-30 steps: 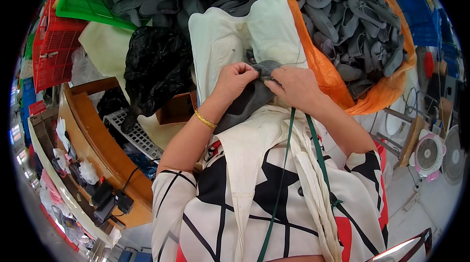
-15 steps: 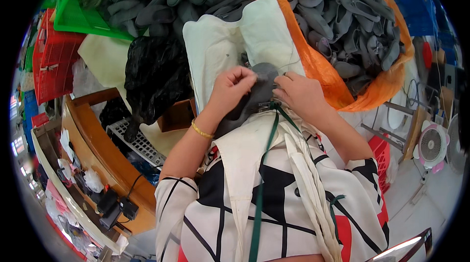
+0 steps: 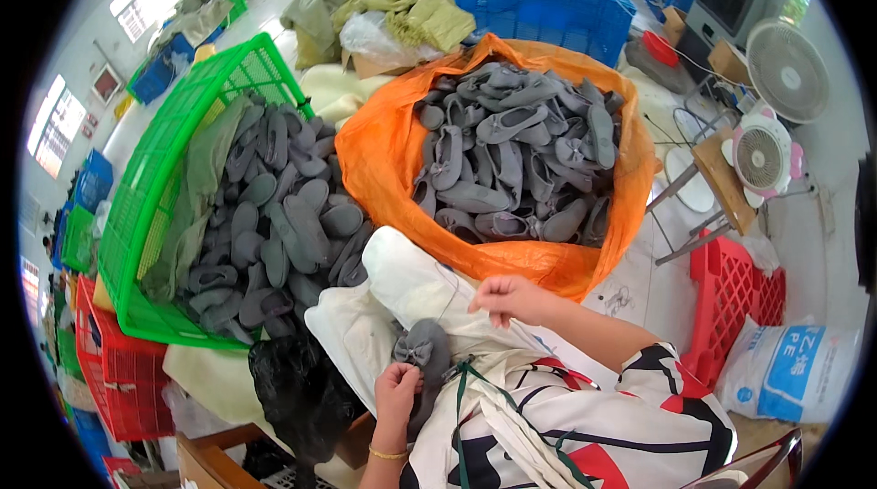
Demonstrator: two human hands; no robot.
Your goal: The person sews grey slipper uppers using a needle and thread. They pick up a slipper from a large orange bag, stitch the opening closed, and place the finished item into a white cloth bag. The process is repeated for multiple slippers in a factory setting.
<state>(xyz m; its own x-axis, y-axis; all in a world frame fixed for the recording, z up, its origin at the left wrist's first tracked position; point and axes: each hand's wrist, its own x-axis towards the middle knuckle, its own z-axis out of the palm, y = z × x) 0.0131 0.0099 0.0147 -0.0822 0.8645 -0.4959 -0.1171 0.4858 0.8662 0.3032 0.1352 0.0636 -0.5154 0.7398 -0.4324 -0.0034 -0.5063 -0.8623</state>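
Observation:
A grey flat shoe [image 3: 431, 343] with a small bow lies across my lap on a white cloth [image 3: 416, 274]. Closed fingers of my left hand [image 3: 399, 390] grip the shoe's side, just below the bow [image 3: 416, 352]. My right hand [image 3: 507, 300] is raised to the right of the shoe and apart from it, thumb and fingers drawn together in a pinch. Whatever sits between those fingertips is too small to make out. A thin dark thread [image 3: 450, 299] runs over the white cloth between the shoe and my right hand.
Ahead stands an orange sack [image 3: 365, 137] full of grey shoes. A green crate [image 3: 123, 247] of more shoes is at left, with a black plastic bag [image 3: 297, 389] nearer me. To the right are a stool [image 3: 717, 169], a small fan [image 3: 763, 160] and a red crate [image 3: 717, 306].
The view has swung up and to the right, bringing more of the room in. My right hand has drawn away from the shoe, while my left stays at it. The shoe's bow now shows.

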